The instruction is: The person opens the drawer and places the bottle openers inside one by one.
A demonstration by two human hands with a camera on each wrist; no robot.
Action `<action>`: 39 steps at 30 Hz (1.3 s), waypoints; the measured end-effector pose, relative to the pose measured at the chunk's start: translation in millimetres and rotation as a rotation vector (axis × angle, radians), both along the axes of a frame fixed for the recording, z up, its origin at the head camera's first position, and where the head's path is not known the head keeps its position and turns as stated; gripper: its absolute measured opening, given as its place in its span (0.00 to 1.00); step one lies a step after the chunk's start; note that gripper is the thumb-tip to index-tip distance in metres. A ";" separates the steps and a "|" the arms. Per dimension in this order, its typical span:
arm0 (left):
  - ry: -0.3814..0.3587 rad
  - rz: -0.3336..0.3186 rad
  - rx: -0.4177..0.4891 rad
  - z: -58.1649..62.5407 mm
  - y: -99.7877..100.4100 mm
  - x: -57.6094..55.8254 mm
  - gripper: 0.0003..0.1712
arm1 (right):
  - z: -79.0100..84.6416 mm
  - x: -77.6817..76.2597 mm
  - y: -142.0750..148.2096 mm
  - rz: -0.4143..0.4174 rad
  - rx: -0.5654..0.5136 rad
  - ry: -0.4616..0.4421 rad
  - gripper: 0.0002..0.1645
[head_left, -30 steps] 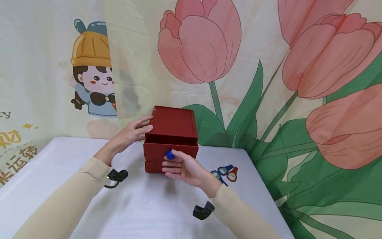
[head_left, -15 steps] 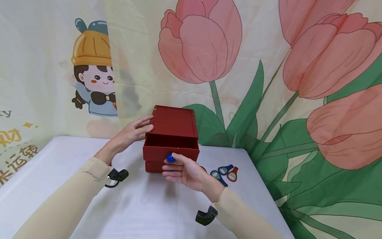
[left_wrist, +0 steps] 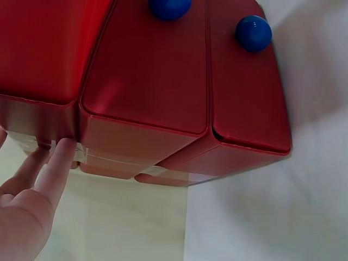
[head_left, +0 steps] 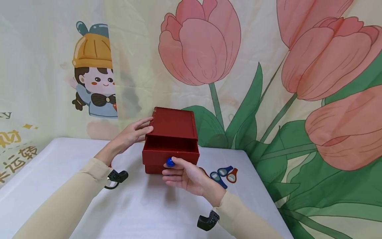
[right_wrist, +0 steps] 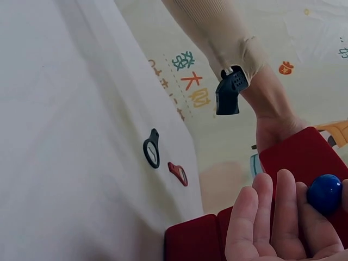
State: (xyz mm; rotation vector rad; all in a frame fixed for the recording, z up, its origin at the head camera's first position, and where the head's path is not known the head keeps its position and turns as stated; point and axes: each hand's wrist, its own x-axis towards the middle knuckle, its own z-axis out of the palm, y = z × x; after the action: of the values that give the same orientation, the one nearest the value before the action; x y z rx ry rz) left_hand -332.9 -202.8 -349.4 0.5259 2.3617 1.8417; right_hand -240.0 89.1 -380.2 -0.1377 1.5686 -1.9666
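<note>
Head view: smooth, rectangular red box point(head_left: 176, 124), upper drawer point(head_left: 156, 157) partly out.
Right fingers point(head_left: 173, 172) pinch its glossy, spherical blue knob point(head_left: 170, 162); left fingers point(head_left: 144, 130), extended, touch the box's left side.

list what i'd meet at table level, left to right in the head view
Left sleeve, left hand, red box, nearer blue magnifier, rightmost red magnifier. Right hand overlaps the box, so left out.

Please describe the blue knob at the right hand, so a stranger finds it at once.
A red box stands on the white table, its upper drawer pulled out. That drawer's front bears the round blue knob. Unlike the similar knob on the lower drawer, it is pinched by the right hand.
</note>
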 end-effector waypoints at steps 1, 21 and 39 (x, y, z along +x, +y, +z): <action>0.001 0.002 0.000 -0.4 -0.3 0.1 0.46 | -0.2 0.9 -0.1 -0.001 0.001 -0.002 0.35; 0.001 0.010 -0.011 -0.8 -1.3 1.1 0.46 | 0.9 18.3 2.3 0.031 0.009 -0.010 0.34; 0.001 -0.003 -0.007 0.6 -0.2 0.0 0.47 | 0.7 25.0 3.7 0.032 0.013 -0.023 0.35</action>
State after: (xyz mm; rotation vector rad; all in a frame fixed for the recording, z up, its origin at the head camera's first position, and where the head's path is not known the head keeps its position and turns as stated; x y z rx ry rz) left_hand -332.9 -203.0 -348.8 0.5303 2.3655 1.8318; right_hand -215.0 92.9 -379.6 -0.1334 1.5556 -1.9265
